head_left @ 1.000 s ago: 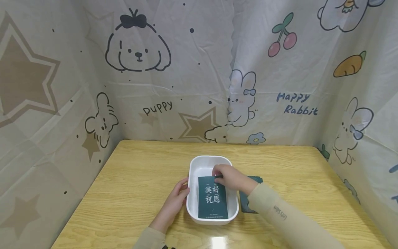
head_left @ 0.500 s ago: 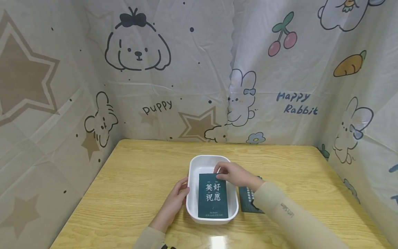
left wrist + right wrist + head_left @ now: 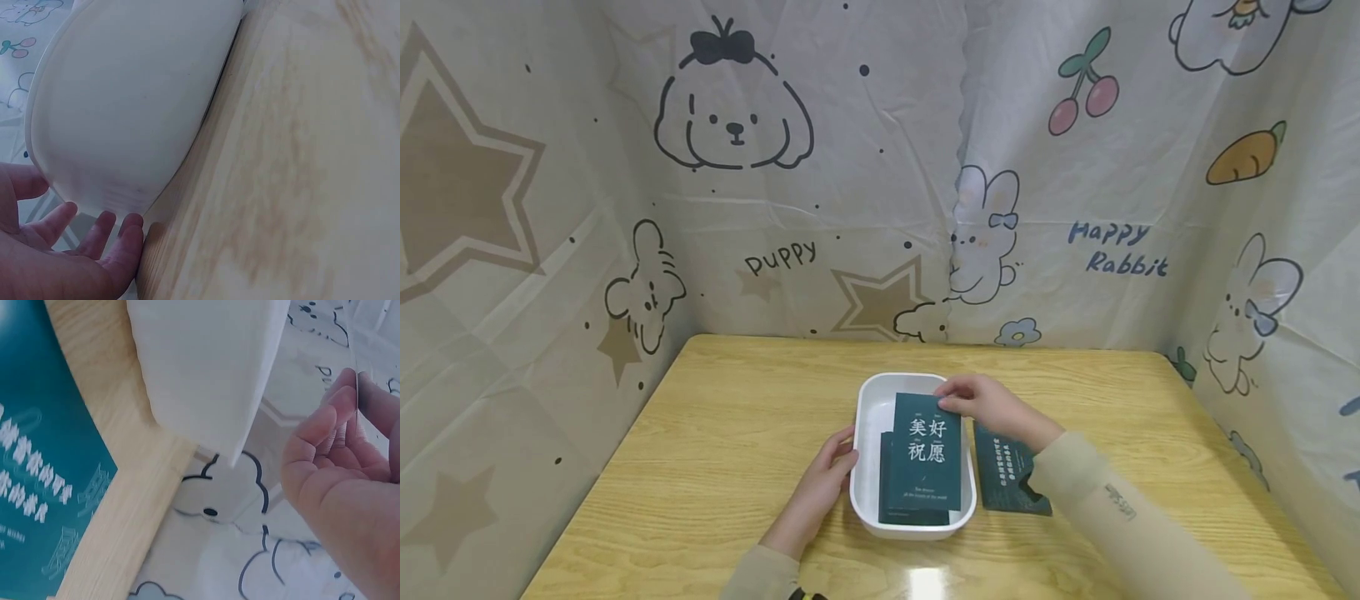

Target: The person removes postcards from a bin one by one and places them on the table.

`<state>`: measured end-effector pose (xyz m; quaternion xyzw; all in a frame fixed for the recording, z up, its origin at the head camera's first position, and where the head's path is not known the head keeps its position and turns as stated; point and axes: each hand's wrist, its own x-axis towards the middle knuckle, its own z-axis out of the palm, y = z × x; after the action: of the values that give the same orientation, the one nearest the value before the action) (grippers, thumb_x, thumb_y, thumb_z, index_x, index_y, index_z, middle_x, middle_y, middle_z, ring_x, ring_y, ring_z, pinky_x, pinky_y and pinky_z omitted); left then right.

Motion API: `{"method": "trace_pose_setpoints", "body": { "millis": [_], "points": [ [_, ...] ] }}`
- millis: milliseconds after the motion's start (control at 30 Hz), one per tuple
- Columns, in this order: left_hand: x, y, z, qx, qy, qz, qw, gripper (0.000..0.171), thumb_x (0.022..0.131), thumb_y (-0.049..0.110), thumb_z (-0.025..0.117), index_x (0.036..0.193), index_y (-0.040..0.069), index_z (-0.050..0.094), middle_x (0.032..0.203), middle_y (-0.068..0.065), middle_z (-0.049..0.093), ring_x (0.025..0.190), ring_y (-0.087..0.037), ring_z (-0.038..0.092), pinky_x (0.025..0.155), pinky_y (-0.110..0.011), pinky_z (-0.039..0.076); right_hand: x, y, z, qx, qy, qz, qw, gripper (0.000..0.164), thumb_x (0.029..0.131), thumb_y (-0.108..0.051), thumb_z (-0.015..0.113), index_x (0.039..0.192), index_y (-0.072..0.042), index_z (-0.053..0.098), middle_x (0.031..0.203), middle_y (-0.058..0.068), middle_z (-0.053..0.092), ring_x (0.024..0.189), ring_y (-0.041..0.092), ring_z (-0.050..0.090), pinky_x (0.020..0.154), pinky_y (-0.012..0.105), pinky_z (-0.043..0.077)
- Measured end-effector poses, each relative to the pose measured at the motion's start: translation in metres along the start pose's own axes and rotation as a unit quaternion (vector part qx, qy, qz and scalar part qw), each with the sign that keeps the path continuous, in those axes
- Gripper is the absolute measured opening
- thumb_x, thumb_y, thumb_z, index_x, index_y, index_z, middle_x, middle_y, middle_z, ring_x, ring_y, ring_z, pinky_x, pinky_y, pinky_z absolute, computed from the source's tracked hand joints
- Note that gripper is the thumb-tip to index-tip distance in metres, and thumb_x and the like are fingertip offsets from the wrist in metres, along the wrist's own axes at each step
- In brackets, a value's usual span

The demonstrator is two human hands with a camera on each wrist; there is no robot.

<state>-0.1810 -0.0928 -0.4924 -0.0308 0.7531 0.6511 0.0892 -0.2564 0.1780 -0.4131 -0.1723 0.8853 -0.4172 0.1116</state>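
Note:
With its thumb and fingertips my right hand (image 3: 992, 407) pinches a dark green card (image 3: 927, 454) by its far right corner. The card bears large white Chinese characters and is raised above the white plastic tub (image 3: 871, 408). Beneath it, another dark green card (image 3: 885, 479) lies in the tub, mostly covered. In the right wrist view the pinched card (image 3: 357, 394) appears edge-on as a thin line. My left hand (image 3: 820, 479) touches the tub's left side. Its spread fingertips rest against the outer wall in the left wrist view, where the hand (image 3: 69, 256) is seen close.
Right of the tub, a dark green printed piece (image 3: 1003, 475) with a dark notch at its right edge lies on the wooden table (image 3: 760, 392). A cloth curtain (image 3: 865, 167) printed with cartoon animals hangs behind the table and at both sides.
My right hand has lifted the card from inside the tub and moved it right and away from me, uncovering part of the card below. My left hand has stayed at the tub's side.

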Motion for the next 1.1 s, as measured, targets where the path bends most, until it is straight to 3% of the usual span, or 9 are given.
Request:
{"method": "trace_pose_setpoints", "body": {
  "millis": [367,633,1100],
  "points": [
    [-0.001,0.001,0.000,-0.001,0.000,0.003,1.0000,0.046,0.098,0.029,0.047,0.143,0.020,0.041,0.142,-0.017,0.046,0.127,-0.033,0.041,0.103,-0.053,0.042,-0.015,0.017,-0.034,0.024,0.025,0.030,0.999,0.032,0.094,-0.037,0.055,0.114,-0.013,0.064,0.100,0.008,0.068,0.088,0.023,0.059,0.091,0.054,0.049],
    [-0.003,0.002,0.000,-0.001,-0.001,0.008,1.0000,0.048,0.099,0.029,0.046,0.145,0.018,0.039,0.142,-0.020,0.045,0.127,-0.035,0.041,0.103,-0.054,0.042,-0.027,0.039,-0.050,0.021,0.038,0.024,0.999,0.034,0.094,-0.036,0.056,0.114,-0.008,0.063,0.100,0.011,0.067,0.086,0.023,0.059,0.089,0.054,0.050],
    [0.001,0.000,0.001,0.001,0.003,-0.006,1.0000,0.046,0.099,0.027,0.046,0.144,0.019,0.041,0.142,-0.018,0.045,0.127,-0.033,0.041,0.104,-0.053,0.041,-0.044,0.087,-0.075,0.024,0.022,0.058,0.998,0.040,0.096,-0.037,0.053,0.117,-0.004,0.061,0.102,0.011,0.067,0.092,0.023,0.059,0.091,0.054,0.048]
  ]
}}
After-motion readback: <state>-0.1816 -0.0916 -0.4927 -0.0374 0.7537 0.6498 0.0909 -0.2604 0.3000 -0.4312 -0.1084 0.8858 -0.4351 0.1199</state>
